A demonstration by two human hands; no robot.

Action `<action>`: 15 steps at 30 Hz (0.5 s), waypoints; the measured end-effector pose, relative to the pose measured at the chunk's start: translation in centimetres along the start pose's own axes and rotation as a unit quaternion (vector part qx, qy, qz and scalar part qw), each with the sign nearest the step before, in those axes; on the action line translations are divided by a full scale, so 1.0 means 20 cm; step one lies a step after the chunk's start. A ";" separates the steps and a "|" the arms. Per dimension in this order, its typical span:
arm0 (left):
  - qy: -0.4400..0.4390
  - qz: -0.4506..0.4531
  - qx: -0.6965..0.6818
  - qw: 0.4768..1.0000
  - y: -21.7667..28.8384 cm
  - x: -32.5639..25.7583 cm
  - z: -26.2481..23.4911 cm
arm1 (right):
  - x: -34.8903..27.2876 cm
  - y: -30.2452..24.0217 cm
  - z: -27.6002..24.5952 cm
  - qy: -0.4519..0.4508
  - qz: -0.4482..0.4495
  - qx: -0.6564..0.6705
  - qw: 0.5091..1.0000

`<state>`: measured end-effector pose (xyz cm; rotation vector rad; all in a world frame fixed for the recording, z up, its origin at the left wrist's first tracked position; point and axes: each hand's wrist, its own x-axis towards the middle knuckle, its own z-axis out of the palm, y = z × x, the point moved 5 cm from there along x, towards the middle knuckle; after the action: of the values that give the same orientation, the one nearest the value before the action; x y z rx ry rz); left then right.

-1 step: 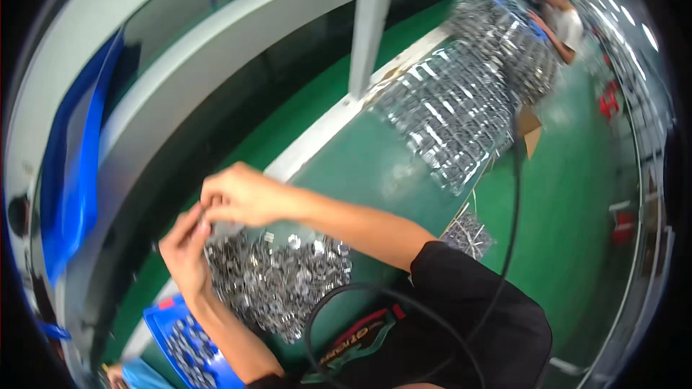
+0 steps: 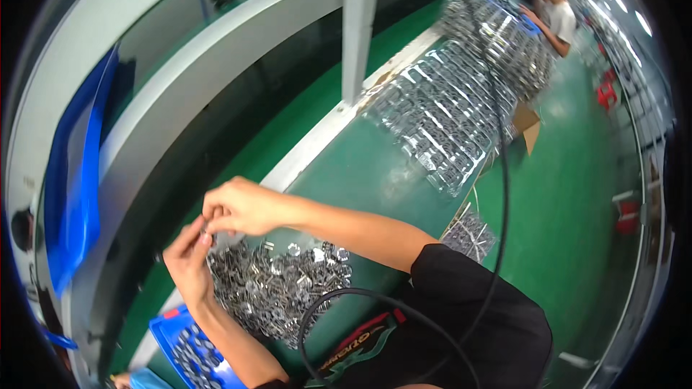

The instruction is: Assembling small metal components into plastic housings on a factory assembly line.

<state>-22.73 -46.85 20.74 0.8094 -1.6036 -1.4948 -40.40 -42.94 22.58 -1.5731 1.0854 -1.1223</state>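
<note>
My left hand (image 2: 190, 265) and my right hand (image 2: 247, 207) meet above the far left edge of the green table. Both are closed, fingertips together, pinching a small dark shiny piece (image 2: 207, 229) between them; it is too small and blurred to name its kind. Just below my hands, a heap of small shiny metal parts (image 2: 281, 284) is spread on the table between my forearms. Beside my left forearm stands a blue bin (image 2: 164, 329) holding several dark small parts.
Clear plastic trays (image 2: 447, 112) filled with parts cover the table further along, with bulkier packs (image 2: 497, 32) behind. A person (image 2: 555, 18) stands at its far end. A white post (image 2: 358, 36) rises from the table's edge. A black cable (image 2: 502, 194) hangs across the view.
The view has shifted slightly. My hands stay together at the small piece, with the left fingers a little further apart from the right ones.
</note>
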 end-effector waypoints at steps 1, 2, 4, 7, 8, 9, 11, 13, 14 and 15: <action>0.048 -0.016 -0.011 0.999 -0.08 -0.01 -0.05 | -0.02 0.06 0.02 -0.008 0.002 0.053 0.999; 0.050 -0.025 -0.007 0.998 -0.09 -0.02 -0.04 | -0.05 0.11 0.02 -0.018 0.010 0.109 0.994; 0.048 -0.064 -0.009 0.997 -0.10 -0.01 -0.01 | -0.12 0.23 0.02 0.022 0.034 0.068 0.997; 0.077 -0.056 0.151 0.984 -0.11 0.12 -0.07 | -0.27 0.27 0.07 -0.016 -0.050 -0.194 0.980; 0.091 -0.049 0.213 0.972 -0.11 0.18 -0.12 | -0.31 0.29 0.12 -0.042 -0.101 -0.232 0.967; 0.087 -0.055 0.239 0.965 -0.11 0.25 -0.14 | -0.35 0.31 0.14 -0.046 -0.119 -0.214 0.968; 0.124 -0.073 0.251 0.957 -0.18 0.43 -0.25 | -0.41 0.30 0.16 -0.032 -0.155 -0.193 0.968; 0.123 -0.085 0.316 0.937 -0.30 0.62 -0.42 | -0.41 0.31 0.19 -0.024 -0.162 -0.231 0.959; 0.121 -0.091 0.349 0.925 -0.36 0.70 -0.49 | -0.40 0.31 0.20 -0.018 -0.165 -0.250 0.954; 0.123 -0.096 0.364 0.918 -0.42 0.75 -0.56 | -0.39 0.31 0.21 -0.015 -0.180 -0.263 0.948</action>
<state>-20.85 -66.14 14.16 1.5359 -1.9320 -0.8354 -38.94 -36.12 14.33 -2.2729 1.1689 -1.0876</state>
